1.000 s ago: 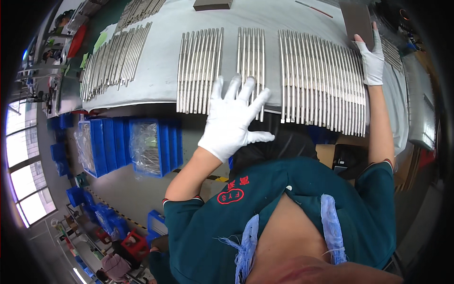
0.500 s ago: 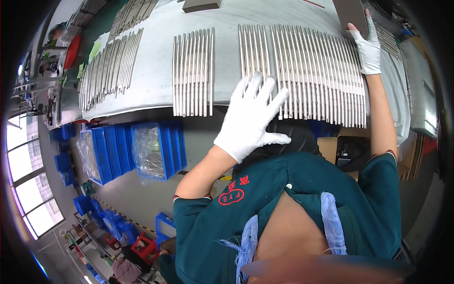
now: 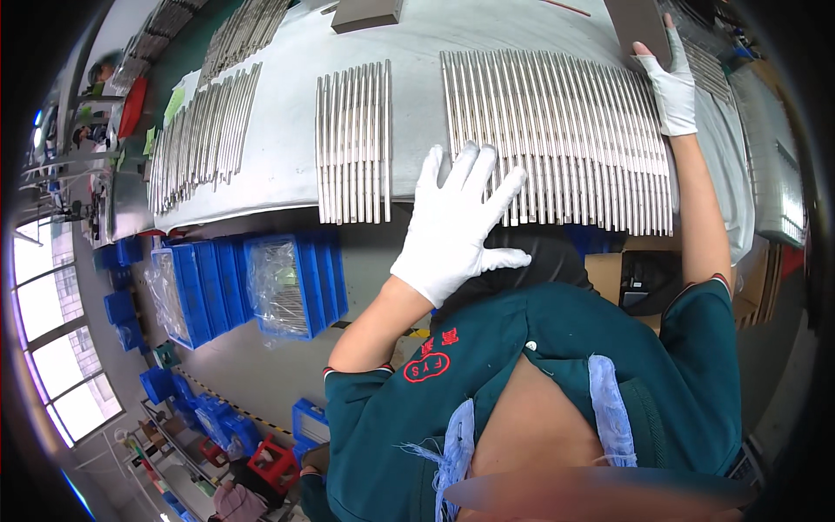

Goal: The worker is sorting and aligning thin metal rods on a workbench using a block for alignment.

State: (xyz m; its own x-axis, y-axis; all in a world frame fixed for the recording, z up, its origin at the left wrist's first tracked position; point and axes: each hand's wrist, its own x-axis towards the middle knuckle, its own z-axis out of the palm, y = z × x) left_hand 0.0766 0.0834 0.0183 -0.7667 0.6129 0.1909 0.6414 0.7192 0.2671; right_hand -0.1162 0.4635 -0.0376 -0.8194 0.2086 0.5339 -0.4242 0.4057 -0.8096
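A broad row of slim silver metal rods point(image 3: 557, 130) lies side by side on the pale cloth-covered table point(image 3: 417, 104). My left hand point(image 3: 457, 222), in a white glove, rests over the near ends at the row's left side, fingers spread and thumb pointing right. At the row's far right corner, my gloved right hand point(image 3: 674, 91) grips the near end of a grey-brown block point(image 3: 633, 26), with bare thumb and finger tips showing. The block's far end runs out of view. To the left lies a narrower group of rods point(image 3: 354, 143), apart from the broad row.
More rods point(image 3: 204, 130) lie at the table's left end. Another grey-brown block point(image 3: 365, 12) and a thin reddish stick point(image 3: 565, 8) are at the far side. Stacked blue crates point(image 3: 296, 287) with plastic-wrapped contents stand on the floor at left. An open cardboard box point(image 3: 603, 277) is below the table.
The gap within the broad row has closed: its left-hand rods now lie against the rest. My left hand stays spread over the near ends; my right hand still grips the block.
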